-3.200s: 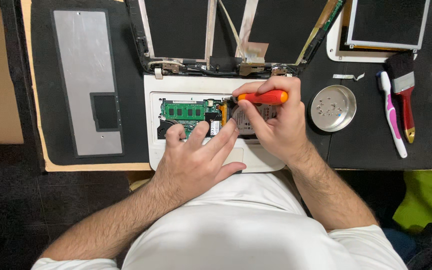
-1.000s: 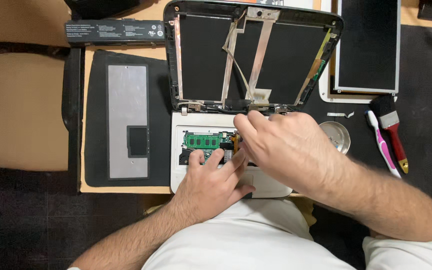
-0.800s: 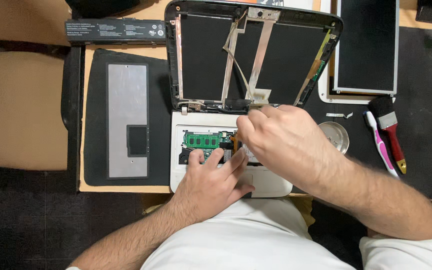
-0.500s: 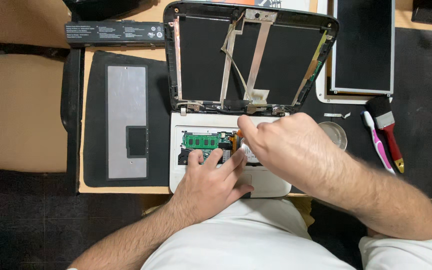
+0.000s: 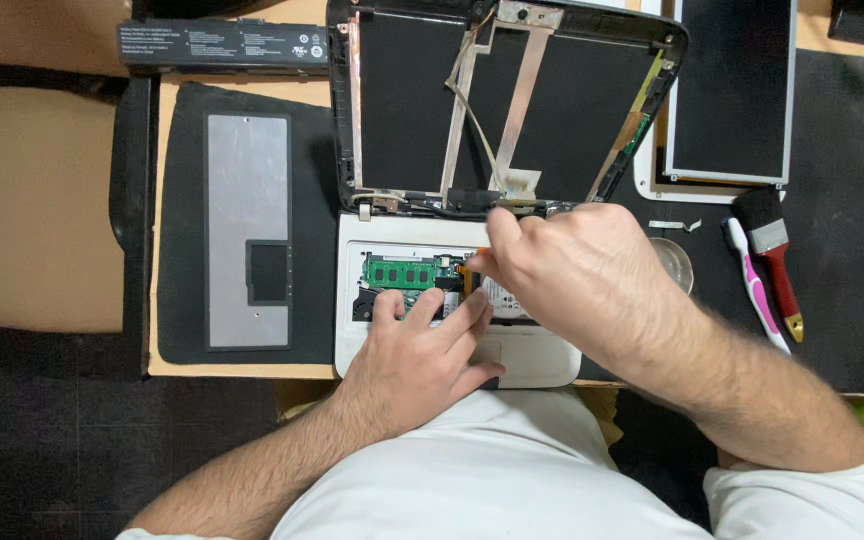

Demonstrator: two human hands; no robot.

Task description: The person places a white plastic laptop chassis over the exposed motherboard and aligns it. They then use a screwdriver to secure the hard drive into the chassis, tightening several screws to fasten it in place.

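A small white laptop base (image 5: 552, 360) lies in front of me with its keyboard removed, so a green memory module (image 5: 410, 270) and an orange ribbon cable (image 5: 469, 282) are exposed. My left hand (image 5: 417, 355) rests flat on the base, fingers spread, fingertips touching the board below the memory module. My right hand (image 5: 577, 275) hovers over the base's right half. Its thumb and fingers are pinched together at the top end of the orange ribbon cable. Its palm hides anything else it may hold. The stripped lid frame (image 5: 507, 100) stands open behind.
The detached keyboard (image 5: 247, 235) lies face down on a black mat to the left, with a long black battery (image 5: 222, 45) behind it. To the right are a loose screen panel (image 5: 732, 90), a small round metal dish (image 5: 677, 262), a pink toothbrush (image 5: 757, 290) and a red-handled paintbrush (image 5: 772, 255).
The red-handled screwdriver that my right hand held 3.2 s ago is out of sight. Over the last second my right hand has stayed pinched by the orange cable, shifting slightly. My left hand has not moved.
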